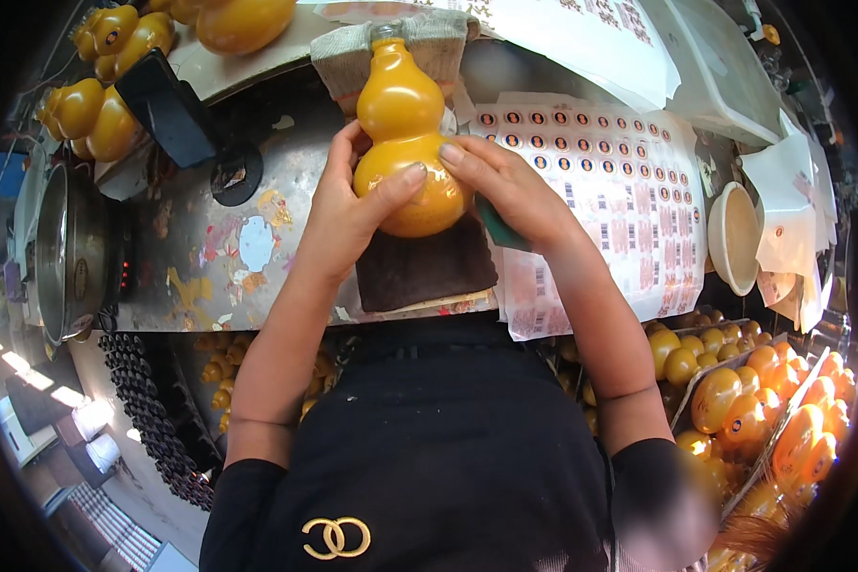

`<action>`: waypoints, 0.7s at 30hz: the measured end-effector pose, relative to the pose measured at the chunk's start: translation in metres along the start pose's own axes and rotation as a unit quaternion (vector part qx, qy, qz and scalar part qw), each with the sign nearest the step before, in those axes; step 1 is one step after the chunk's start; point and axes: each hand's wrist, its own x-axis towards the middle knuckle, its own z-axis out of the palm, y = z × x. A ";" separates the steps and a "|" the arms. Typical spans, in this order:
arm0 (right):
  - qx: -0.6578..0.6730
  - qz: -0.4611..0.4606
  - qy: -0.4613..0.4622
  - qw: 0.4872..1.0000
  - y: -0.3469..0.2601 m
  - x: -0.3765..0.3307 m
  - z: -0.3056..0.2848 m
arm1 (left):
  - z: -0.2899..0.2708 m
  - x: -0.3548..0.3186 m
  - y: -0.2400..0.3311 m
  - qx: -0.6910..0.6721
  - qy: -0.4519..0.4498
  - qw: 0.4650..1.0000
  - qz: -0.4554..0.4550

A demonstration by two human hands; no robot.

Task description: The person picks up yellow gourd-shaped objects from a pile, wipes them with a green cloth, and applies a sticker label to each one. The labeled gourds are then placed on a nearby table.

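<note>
Since a round bottle (400, 100) could easily roll, the left hand (351, 205) and right hand (517, 191) clasp its wide lower bulb from both sides, presumably to steady it; its neck points away over a folded cloth (341, 59), likely for cushioning, with a sticker sheet (624, 186) seemingly within reach.

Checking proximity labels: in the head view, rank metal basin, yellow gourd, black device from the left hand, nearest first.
1. Yellow gourd: touching the left hand, at its right.
2. Black device: left, higher in view.
3. Metal basin: far left.
</note>
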 end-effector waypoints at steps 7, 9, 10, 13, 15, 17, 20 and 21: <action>-0.001 -0.029 0.014 0.999 0.007 0.004 0.001 | 0.000 0.007 0.001 -0.052 -0.008 0.998 -0.035; -0.014 -0.001 0.015 1.000 -0.001 0.002 0.000 | -0.001 0.008 0.002 -0.060 -0.012 0.997 -0.046; -0.013 -0.001 0.017 1.000 -0.001 0.001 0.000 | -0.002 0.008 0.001 -0.077 -0.009 0.995 -0.057; -0.007 0.002 0.023 1.000 -0.001 0.000 0.000 | -0.010 0.007 -0.006 -0.121 -0.006 0.990 -0.065; 0.001 0.008 0.021 1.000 0.002 -0.003 0.001 | -0.017 0.000 -0.016 -0.144 -0.009 0.989 -0.041; 0.011 0.002 0.006 1.000 0.004 0.000 0.000 | -0.014 -0.007 -0.016 -0.123 -0.029 0.990 -0.055; 0.044 0.001 -0.006 0.999 0.008 0.001 0.002 | -0.010 -0.011 -0.013 -0.130 -0.037 0.988 -0.075; 0.053 0.006 -0.007 0.999 0.008 0.001 0.002 | -0.011 -0.011 -0.013 -0.136 -0.033 0.987 -0.076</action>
